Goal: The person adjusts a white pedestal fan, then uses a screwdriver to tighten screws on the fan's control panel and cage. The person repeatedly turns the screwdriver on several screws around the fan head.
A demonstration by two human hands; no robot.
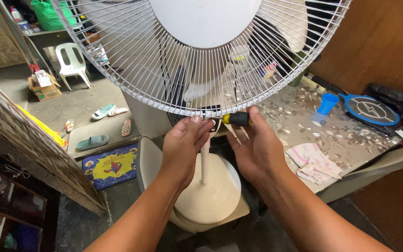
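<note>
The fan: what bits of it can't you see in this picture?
Head view:
- Fan: its top is cut off by the picture's upper edge.
- Screwdriver: the tip is hidden behind the left hand.
- Blades: blurred behind the grille.
- Right hand: its fingers' grip is hidden by the palm.

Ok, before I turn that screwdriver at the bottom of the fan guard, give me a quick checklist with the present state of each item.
1. Screwdriver held in right hand: ok, fingers wrap its yellow and black handle.
2. Tip seated in a fastener: cannot tell, the tip is hidden behind the left hand.
3. Left hand steadying the fan guard at its bottom rim: ok, fingertips touch it.
4. Fan base sitting flat on the chair seat: ok, it looks upright.
5. Blades stopped: ok, no blur behind the wires.
6. Fan unplugged: cannot tell, no plug in view.
</note>
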